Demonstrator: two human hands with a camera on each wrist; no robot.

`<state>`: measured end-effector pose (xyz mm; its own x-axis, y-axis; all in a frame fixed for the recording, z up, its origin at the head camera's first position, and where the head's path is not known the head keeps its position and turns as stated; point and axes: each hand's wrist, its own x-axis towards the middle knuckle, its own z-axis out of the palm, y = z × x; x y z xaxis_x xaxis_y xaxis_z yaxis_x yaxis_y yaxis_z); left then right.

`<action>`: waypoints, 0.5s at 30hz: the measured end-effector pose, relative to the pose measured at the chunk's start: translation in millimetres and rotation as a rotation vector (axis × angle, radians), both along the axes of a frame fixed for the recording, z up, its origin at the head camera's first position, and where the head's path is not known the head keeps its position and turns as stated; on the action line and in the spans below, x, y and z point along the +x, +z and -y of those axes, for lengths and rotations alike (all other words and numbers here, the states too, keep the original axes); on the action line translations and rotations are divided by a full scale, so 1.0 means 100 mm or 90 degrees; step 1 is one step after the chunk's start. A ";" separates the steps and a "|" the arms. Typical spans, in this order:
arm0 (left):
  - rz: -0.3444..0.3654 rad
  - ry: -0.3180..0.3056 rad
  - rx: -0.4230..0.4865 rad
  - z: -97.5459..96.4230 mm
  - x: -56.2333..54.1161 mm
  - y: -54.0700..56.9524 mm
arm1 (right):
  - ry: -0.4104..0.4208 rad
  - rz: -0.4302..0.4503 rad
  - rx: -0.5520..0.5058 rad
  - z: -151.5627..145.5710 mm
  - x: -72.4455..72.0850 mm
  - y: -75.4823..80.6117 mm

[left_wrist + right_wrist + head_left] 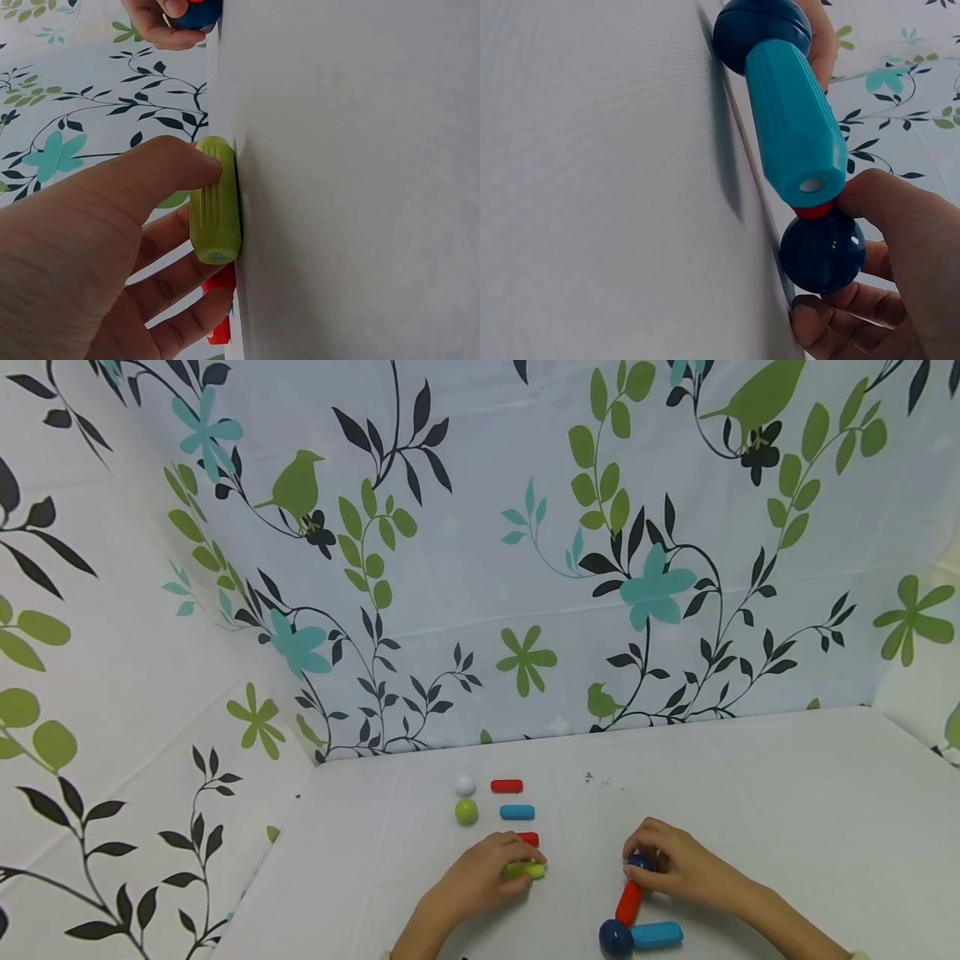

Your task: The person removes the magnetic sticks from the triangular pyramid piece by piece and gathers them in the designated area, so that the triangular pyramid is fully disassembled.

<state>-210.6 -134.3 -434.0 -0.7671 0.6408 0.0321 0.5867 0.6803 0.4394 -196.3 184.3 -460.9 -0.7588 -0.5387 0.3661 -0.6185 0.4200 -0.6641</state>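
Grooves run lengthwise along the lime-green rod (215,202), a smooth, plastic-looking cylinder with rounded edges and a small pale disc set in its end. It lies low against the white bench (765,793), with the left hand (487,872) pinching it, thumb along the near side and fingers beyond. The right hand (686,864) is well apart from the left, its thumb and fingers curled about a glossy dark blue ball (823,251). A smooth red rod (628,903) joins that ball to a second dark blue ball (616,938), which shows a fine seam round its middle. From this second ball juts a light blue rod (795,124), ribbed along its length and bevelled toward a flat end with a pale dot.

Beyond the left hand sit a round white ball (465,785) and a shiny lime ball (467,812), near a short red cylinder (507,786), a blue cylinder (517,812) and a partly hidden red piece (529,839). Behind hangs a lightly creased backdrop (465,568) printed with leaves, birds and flowers.
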 end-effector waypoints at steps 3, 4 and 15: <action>-0.005 0.003 -0.002 0.00 -0.01 0.00 | 0.006 0.004 0.002 0.01 0.00 0.00; -0.008 0.005 -0.003 0.00 -0.01 0.00 | 0.013 0.002 0.001 0.01 0.00 0.00; -0.048 0.002 0.013 0.01 -0.01 -0.01 | 0.258 -0.051 -0.023 0.05 0.00 0.03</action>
